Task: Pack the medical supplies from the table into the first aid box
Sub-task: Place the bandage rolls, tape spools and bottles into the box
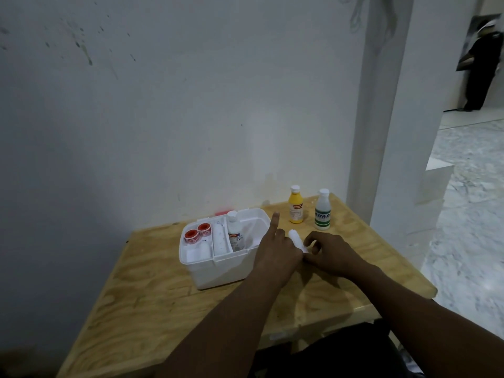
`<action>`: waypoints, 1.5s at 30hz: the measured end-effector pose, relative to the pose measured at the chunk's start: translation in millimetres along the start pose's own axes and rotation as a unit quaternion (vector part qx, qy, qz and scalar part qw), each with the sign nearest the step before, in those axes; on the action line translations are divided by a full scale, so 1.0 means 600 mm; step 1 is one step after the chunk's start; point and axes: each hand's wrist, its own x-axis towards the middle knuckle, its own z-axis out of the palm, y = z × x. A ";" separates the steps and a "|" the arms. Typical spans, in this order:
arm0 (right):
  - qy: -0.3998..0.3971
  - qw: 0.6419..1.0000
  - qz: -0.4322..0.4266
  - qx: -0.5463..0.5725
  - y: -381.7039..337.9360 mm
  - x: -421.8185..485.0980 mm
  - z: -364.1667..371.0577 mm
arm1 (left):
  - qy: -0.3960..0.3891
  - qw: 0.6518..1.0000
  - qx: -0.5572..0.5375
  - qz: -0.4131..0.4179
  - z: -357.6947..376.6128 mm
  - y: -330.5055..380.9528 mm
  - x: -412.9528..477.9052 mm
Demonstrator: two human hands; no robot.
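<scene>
Inside, the white plastic box (218, 271) is stocked with two red-capped tape rolls (197, 232) and a clear bottle (235, 233), while a white gauze roll (297, 240) is pinched between the left hand (276, 251), forefinger raised, and the right hand (334, 255).

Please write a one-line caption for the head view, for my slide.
Both hands, left and right, hold a white bandage roll beside the open white plastic first aid box.

Table (152, 271): raw plywood, matt, visible grain. Box (218, 271): smooth white plastic, slight sheen. Roll (297, 240) between both hands: white, cloth-like.
</scene>
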 end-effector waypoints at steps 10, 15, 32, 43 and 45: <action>0.038 0.999 0.006 -0.006 0.008 0.001 0.004 | 0.012 1.000 -0.016 0.001 0.011 0.001 0.003; 0.063 0.998 0.002 -0.014 0.021 -0.003 -0.019 | 0.068 0.996 -0.058 0.020 0.010 0.008 -0.001; 0.039 0.996 -0.042 -0.070 -0.023 0.018 -0.114 | 0.063 0.913 -0.391 -0.098 -0.051 -0.059 0.046; 0.010 0.998 -0.015 -0.062 -0.015 0.014 -0.096 | 0.088 0.926 -0.357 -0.087 -0.024 -0.054 0.048; 0.015 0.998 -0.012 -0.060 -0.015 0.015 -0.093 | 0.095 0.926 -0.353 -0.096 -0.019 -0.053 0.047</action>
